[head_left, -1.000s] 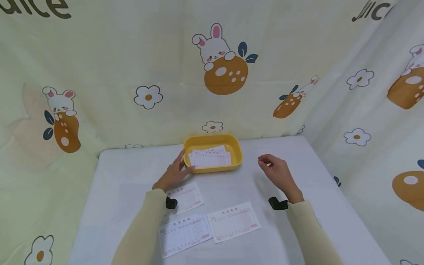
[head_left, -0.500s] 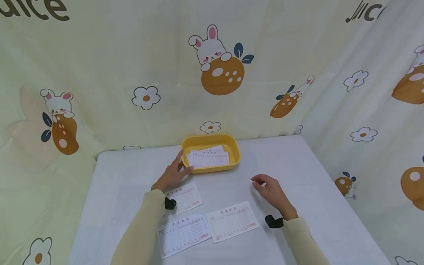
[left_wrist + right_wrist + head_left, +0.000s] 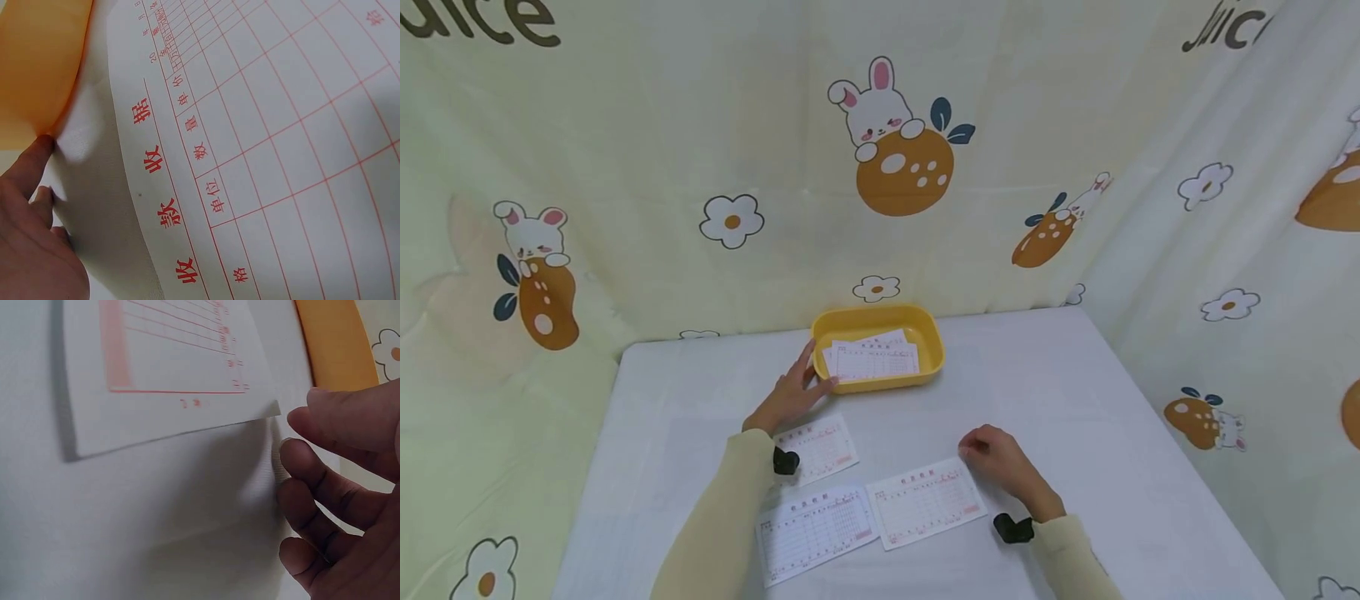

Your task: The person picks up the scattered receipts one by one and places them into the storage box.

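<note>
My left hand [image 3: 788, 398] rests against the left front corner of the yellow plastic tray [image 3: 936, 371]; in the left wrist view a fingertip [image 3: 44, 142] touches the tray's wall. Inside the tray lie several printed receipt slips [image 3: 876, 361]. By the upper right corner of a red-lined receipt slip [image 3: 925, 504] is my right hand [image 3: 1003, 462], with loosely bent fingers. In the right wrist view, its thumb and index fingertips are just off that slip's corner [image 3: 272, 412], holding nothing. To its left lies another receipt slip [image 3: 818, 533].
A third receipt slip [image 3: 820, 446] lies beside the left wrist, partly covered by the sleeve and a black wrist camera [image 3: 786, 462]. The white table [image 3: 1075, 392] meets a printed curtain [image 3: 775, 275] at the back and on the right.
My right hand has come down and left from beside the tray to the corner of the right receipt slip. The left hand stays at the tray.
</note>
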Motion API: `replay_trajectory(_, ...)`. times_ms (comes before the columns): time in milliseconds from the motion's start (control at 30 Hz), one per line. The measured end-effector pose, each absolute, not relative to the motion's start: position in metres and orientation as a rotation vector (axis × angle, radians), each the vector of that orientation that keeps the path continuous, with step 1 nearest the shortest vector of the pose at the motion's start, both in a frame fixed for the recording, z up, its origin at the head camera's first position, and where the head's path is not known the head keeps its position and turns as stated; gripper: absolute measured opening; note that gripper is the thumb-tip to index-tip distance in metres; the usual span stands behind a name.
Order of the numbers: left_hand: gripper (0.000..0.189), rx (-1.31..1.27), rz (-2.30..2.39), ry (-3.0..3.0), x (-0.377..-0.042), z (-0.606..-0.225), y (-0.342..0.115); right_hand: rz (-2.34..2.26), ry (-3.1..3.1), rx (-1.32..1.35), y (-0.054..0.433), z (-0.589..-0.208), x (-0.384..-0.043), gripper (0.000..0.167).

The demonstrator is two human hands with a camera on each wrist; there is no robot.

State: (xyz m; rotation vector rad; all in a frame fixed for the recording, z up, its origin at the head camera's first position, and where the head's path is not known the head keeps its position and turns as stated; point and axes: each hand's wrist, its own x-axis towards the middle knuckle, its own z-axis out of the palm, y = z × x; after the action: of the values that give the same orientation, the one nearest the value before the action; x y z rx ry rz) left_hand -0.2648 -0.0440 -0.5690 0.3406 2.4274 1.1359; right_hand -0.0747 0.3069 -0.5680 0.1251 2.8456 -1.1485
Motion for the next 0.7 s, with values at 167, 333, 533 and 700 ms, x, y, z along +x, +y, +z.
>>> replay_trajectory(167, 0.098, 0.334, 1.127, 2.421, -0.2636, -0.5672, -0.0447, -1.135, 2.813, 0.160, 0.3051, -0.5729, -0.0747, 0.006)
replay_trajectory(333, 0.099, 0.337, 1.134, 2.415, -0.2640, -0.5671, -0.0460, -1.115, 2.824, 0.148, 0.3023, -0.5775, -0.0748, 0.007)
replay_trajectory(533, 0.099, 0.357, 1.141, 2.408, -0.2651, -0.5684, -0.0482, -1.054, 2.868, 0.106, 0.2988, -0.5788, -0.0737, 0.014)
replay_trajectory(700, 0.099, 0.356, 1.149, 2.403, -0.2657, -0.5691, -0.0496, -1.053, 2.853, 0.121, 0.2989, -0.5747, -0.0740, 0.017)
